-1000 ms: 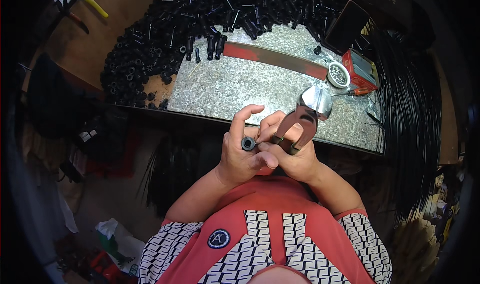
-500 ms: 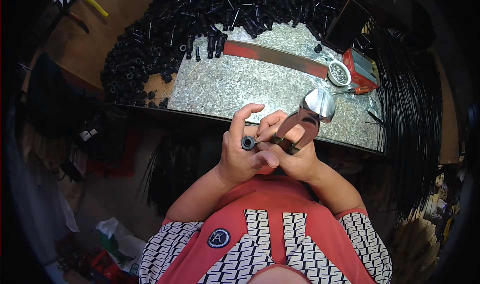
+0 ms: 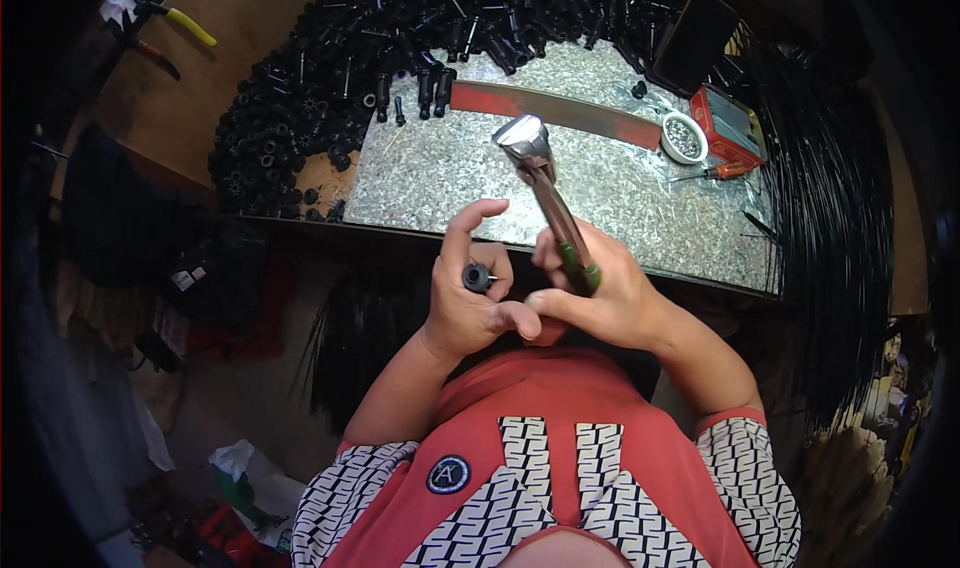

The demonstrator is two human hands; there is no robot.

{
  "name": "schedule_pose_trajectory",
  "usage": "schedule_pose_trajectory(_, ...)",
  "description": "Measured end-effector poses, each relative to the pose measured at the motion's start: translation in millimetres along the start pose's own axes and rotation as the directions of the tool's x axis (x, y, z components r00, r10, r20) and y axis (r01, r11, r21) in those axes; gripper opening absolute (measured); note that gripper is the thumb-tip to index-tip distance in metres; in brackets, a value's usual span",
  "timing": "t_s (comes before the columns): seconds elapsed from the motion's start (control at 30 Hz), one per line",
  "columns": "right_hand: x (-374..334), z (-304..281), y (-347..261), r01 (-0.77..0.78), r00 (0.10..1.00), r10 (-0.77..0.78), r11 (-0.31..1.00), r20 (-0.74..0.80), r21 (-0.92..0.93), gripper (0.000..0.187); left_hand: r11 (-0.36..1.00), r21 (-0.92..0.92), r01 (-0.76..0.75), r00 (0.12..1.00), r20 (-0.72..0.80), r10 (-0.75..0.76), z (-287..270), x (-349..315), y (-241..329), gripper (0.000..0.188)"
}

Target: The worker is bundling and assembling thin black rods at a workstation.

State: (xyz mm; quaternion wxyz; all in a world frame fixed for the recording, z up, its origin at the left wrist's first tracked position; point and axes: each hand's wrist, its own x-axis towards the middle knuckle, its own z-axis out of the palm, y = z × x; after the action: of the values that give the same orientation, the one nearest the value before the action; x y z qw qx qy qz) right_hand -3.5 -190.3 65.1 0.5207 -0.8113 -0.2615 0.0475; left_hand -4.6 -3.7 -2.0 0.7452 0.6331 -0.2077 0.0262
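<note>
Held in front of my body, my left hand [image 3: 470, 303] grips a small black ring-ended part [image 3: 477, 278], its hole facing up. A thin pale pin sticks out from the part's side, and my index finger is raised above it. My right hand [image 3: 610, 293] is wrapped round a pair of pincers [image 3: 553, 203] with red-brown, green-ended handles. Their broad shiny head points away from me over the stone slab [image 3: 420, 183]. A small gap separates the two hands, just off the slab's near edge.
Piled black parts [image 3: 300, 98] cover the bench's back and left. A flat red-brown strip [image 3: 560, 113], a white bowl [image 3: 683, 138] of small metal pieces, a red box [image 3: 725, 128] and an orange-handled screwdriver [image 3: 725, 171] lie on the slab. Long black rods [image 3: 830, 188] hang at right.
My hands have drawn apart, the left going slightly left with the black part. The pincers in my right hand have turned, their head swinging to the left and farther away.
</note>
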Motion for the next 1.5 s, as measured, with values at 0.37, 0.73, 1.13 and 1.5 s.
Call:
schedule_pose_trajectory(0.37,-54,-32,-16,0.061,0.988,0.048,0.749,0.147,-0.660,0.080,0.999,0.035,0.034,0.998,-0.055,-0.033,-9,3,4,0.107)
schedule_pose_trajectory(0.73,-58,-31,-8,0.120,0.983,-0.180,0.485,0.036,-0.866,0.068,0.987,0.159,0.020,1.000,0.005,-0.021,4,6,3,0.095)
schedule_pose_trajectory(1.13,-63,-33,-3,0.142,0.974,-0.219,0.398,0.056,-0.906,0.069,0.984,0.179,0.004,1.000,-0.005,-0.003,11,5,3,0.094)
schedule_pose_trajectory(1.5,-60,-38,-22,0.052,0.997,0.007,0.662,0.075,-0.748,0.083,0.979,0.203,-0.025,0.999,-0.018,0.029,9,6,-2,0.102)
